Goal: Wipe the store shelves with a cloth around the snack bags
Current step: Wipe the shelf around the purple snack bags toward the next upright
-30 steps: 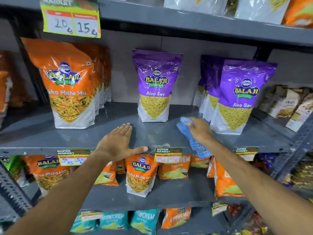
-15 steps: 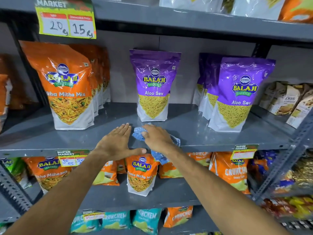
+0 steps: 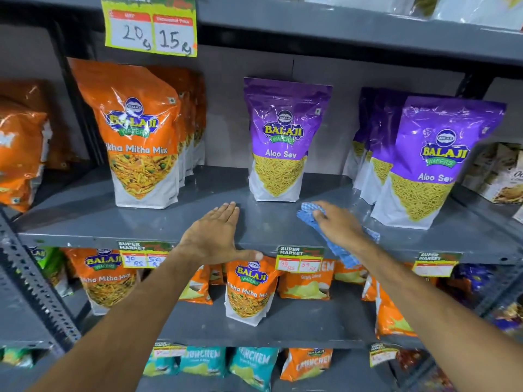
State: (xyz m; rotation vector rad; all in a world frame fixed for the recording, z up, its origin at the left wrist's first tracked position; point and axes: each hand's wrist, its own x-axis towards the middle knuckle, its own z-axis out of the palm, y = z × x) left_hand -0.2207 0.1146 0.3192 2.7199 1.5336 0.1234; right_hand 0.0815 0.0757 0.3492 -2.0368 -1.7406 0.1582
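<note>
My right hand (image 3: 341, 226) presses a blue checked cloth (image 3: 307, 215) flat on the grey shelf (image 3: 85, 219), fingers closed over it, its tail hanging off the edge. My left hand (image 3: 213, 236) rests open, empty. A wide sweep could topple the purple Balaji Aloo Sev bag (image 3: 283, 140) just behind. Orange bags (image 3: 138, 137) read Tikha Mitha Mix; shelf tags (image 3: 300, 258) say Super Market.

A grocery shop: above the hands hangs a handwritten price tag (image 3: 150, 28), branded snack bags (image 3: 284, 140) stand beyond them, shelf-edge price labels (image 3: 300, 258) sit between them.
</note>
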